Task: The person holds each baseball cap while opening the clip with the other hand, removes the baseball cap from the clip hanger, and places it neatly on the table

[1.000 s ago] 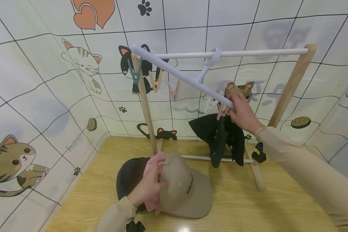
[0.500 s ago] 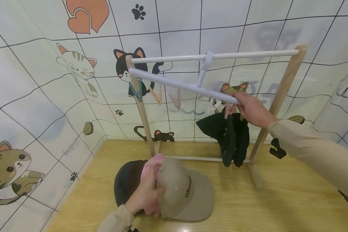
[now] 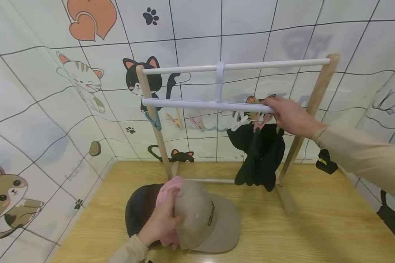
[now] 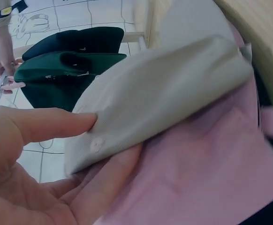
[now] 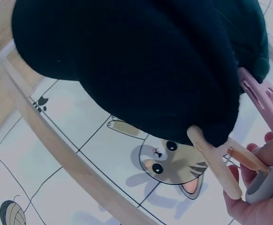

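Observation:
My left hand (image 3: 162,219) pinches the crown edge of a beige cap (image 3: 197,217); in the left wrist view the thumb lies outside and the fingers go under the fabric (image 4: 160,93). Behind that cap lie a pink cap (image 3: 166,191) and a black cap (image 3: 138,208). My right hand (image 3: 291,115) grips the right end of a white hanger bar (image 3: 191,104), hooked on a rack. Dark green caps (image 3: 263,157) hang below it from a pink clip (image 3: 260,120) and, seen from the right wrist, a peach clip (image 5: 216,164).
The rack has a white top rail (image 3: 266,65) and wooden legs (image 3: 319,87). A teal clip (image 3: 154,120), a peach clip (image 3: 175,119), a pink clip (image 3: 196,121) and a white clip (image 3: 239,121) dangle from the bar without caps. A cat-patterned wall stands behind the wooden table (image 3: 316,226).
The hanger bar has gone from steeply tilted to nearly level, its left end dropping while my right hand holds the right end. My left hand stays on the beige cap.

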A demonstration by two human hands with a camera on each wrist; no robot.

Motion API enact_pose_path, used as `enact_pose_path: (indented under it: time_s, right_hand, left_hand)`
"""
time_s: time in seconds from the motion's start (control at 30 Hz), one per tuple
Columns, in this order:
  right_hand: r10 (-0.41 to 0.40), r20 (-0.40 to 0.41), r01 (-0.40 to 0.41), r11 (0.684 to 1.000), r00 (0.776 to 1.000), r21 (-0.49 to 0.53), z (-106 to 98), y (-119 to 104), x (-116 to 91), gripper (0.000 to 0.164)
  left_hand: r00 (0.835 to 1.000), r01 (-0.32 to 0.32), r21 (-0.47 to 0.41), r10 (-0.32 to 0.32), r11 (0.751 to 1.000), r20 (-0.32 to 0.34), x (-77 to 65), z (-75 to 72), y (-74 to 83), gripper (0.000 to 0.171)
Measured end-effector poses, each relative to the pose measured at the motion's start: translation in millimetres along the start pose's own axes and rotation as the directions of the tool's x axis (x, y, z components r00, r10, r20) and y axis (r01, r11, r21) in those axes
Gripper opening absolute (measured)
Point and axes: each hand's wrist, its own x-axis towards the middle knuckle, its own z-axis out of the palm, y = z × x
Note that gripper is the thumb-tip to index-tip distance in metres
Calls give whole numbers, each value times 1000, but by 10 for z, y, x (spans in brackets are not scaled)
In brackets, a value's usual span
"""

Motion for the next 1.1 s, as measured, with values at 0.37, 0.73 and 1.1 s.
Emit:
enact_pose_path:
  time_s: [0.37,0.73,1.1]
  right_hand:
    - [-21,46,21,1000,999,14,-161,-195,114,36]
    - [-4,46,3,999,999,40,-180,-270,170,27]
    - [35,64,-39,996,997,75,-136,-326,201,31]
  left_hand:
    - [1000,-2,396,14,918,-28,55,-217,175,36]
    - [988,-149,332,155,932,9,594,-288,572,33]
    - [950,-186,99,153,977,273,1245,-106,952,69]
